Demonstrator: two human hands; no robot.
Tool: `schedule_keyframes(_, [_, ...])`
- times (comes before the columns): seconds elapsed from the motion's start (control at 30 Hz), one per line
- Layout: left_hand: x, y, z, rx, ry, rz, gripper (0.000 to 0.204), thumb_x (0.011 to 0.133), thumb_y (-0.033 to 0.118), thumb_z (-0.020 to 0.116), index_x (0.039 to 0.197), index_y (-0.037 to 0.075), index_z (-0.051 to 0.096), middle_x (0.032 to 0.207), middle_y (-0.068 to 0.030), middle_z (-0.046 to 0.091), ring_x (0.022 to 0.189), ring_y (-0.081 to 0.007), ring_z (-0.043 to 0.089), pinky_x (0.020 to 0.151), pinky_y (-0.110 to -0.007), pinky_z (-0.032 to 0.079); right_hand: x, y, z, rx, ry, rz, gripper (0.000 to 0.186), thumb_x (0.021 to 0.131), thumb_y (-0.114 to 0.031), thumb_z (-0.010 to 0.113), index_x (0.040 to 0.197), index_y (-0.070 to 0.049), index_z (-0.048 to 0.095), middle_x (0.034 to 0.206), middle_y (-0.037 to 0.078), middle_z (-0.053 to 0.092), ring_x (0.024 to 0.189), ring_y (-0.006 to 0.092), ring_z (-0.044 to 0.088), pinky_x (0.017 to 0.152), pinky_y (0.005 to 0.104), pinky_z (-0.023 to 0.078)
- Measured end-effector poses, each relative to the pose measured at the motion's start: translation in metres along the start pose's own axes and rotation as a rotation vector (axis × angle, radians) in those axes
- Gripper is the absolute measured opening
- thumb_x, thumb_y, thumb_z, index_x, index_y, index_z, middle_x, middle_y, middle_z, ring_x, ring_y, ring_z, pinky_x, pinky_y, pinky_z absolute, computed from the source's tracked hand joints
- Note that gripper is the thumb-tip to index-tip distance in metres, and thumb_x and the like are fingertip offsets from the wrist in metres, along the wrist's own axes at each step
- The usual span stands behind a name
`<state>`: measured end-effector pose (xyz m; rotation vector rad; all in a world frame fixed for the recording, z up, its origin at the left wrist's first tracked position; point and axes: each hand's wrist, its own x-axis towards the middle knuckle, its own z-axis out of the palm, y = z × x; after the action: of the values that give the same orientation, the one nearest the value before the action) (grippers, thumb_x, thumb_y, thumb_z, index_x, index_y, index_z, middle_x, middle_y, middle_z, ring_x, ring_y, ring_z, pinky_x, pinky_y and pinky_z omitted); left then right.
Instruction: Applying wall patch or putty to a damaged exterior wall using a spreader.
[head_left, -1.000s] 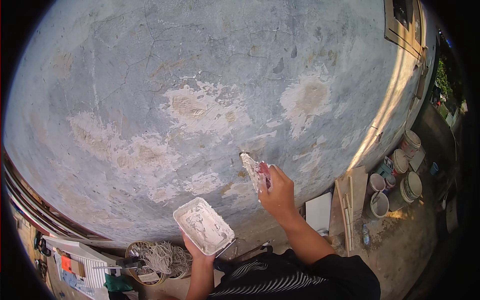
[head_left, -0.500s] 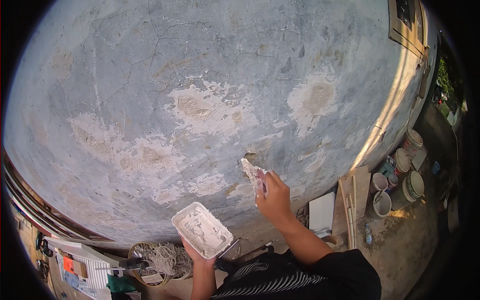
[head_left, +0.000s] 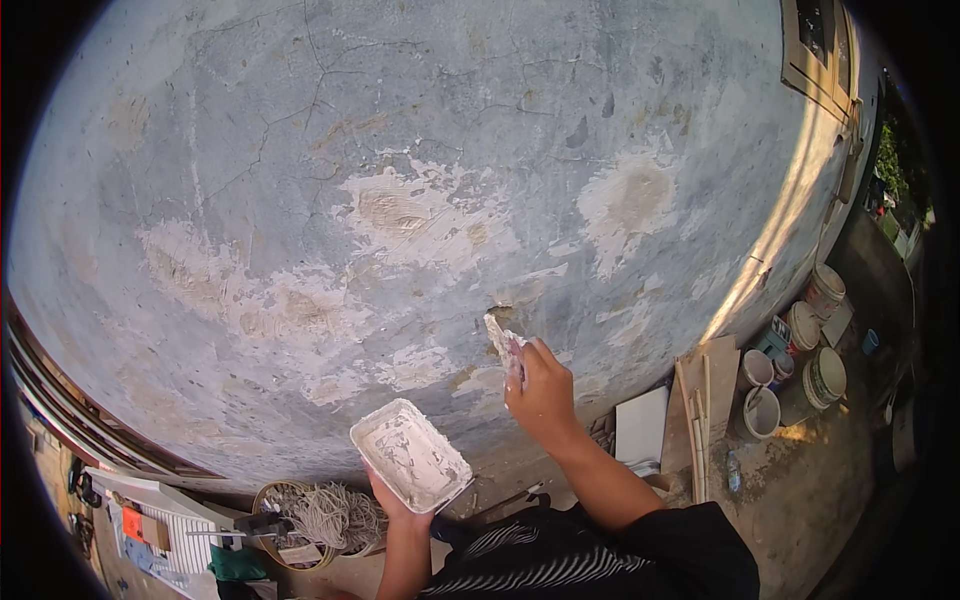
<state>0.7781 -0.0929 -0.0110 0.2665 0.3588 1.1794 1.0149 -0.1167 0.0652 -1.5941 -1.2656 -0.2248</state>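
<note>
A blue-grey wall (head_left: 480, 110) with cracks and whitish filler patches (head_left: 430, 225) fills most of the view. My right hand (head_left: 541, 395) is closed around a putty knife (head_left: 501, 340), whose blade is thickly coated with white filler. The blade's tip is at a small broken hole (head_left: 499, 312) in the wall; whether it touches, I cannot tell. Lower and to the left, my left hand (head_left: 388, 498) grips a white rectangular tub (head_left: 441, 437) from beneath and the side. White filler (head_left: 408, 452) smears its inside, and the tub tilts with its opening toward me.
At the right stand several buckets (head_left: 760, 412), with a plastic bottle (head_left: 734, 472) on the concrete floor. Boards and thin poles (head_left: 696, 420) lean against the wall's base. A round basket of tangled cord (head_left: 335, 515) sits lower left, beside a white ribbed panel (head_left: 190, 550).
The tub in my left hand has shifted slightly up and right. My right hand with the putty knife has moved very little and stays by the hole.
</note>
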Motion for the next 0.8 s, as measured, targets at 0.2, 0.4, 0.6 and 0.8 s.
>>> schedule_keyframes(0.2, [-0.005,-0.003,-0.001,0.025,0.065,0.036,0.062,0.100,0.056,0.035,0.144,0.013,0.047,0.136,-0.0104,0.059,0.117,-0.0338,0.061,0.097,-0.053,0.051,0.004,0.005,-0.003,-0.004,0.070,-0.027,0.008,0.085,-0.006,0.060,0.089,0.001,0.059,0.084,0.017,0.057,0.069,0.0406,0.061,0.059,0.0457,0.049])
schedule_keyframes(0.4, [-0.007,0.002,-0.003,0.013,0.047,0.067,0.062,0.101,0.055,0.036,0.143,0.012,0.047,0.135,-0.0107,0.060,0.116,-0.0338,0.062,0.097,-0.054,0.052,0.002,-0.003,-0.002,-0.004,0.039,-0.012,0.009,0.084,-0.007,0.061,0.089,0.000,0.058,0.085,0.016,0.057,0.073,0.0403,0.062,0.061,0.0452,0.050])
schedule_keyframes(0.6, [-0.014,0.002,0.006,0.019,0.027,0.029,0.060,0.101,0.054,0.036,0.142,0.012,0.048,0.134,-0.0109,0.060,0.117,-0.0336,0.062,0.097,-0.053,0.052,-0.002,-0.003,-0.004,-0.015,0.023,-0.009,0.010,0.083,-0.008,0.061,0.089,0.000,0.058,0.086,0.016,0.057,0.073,0.0410,0.061,0.061,0.0464,0.050])
schedule_keyframes(0.8, [-0.011,-0.002,-0.002,0.023,0.055,0.035,0.060,0.101,0.054,0.036,0.142,0.013,0.048,0.134,-0.0104,0.060,0.117,-0.0340,0.062,0.097,-0.054,0.052,0.003,-0.009,-0.001,-0.001,0.027,-0.016,0.012,0.084,-0.009,0.061,0.092,0.000,0.058,0.087,0.017,0.058,0.073,0.0419,0.061,0.062,0.0485,0.050])
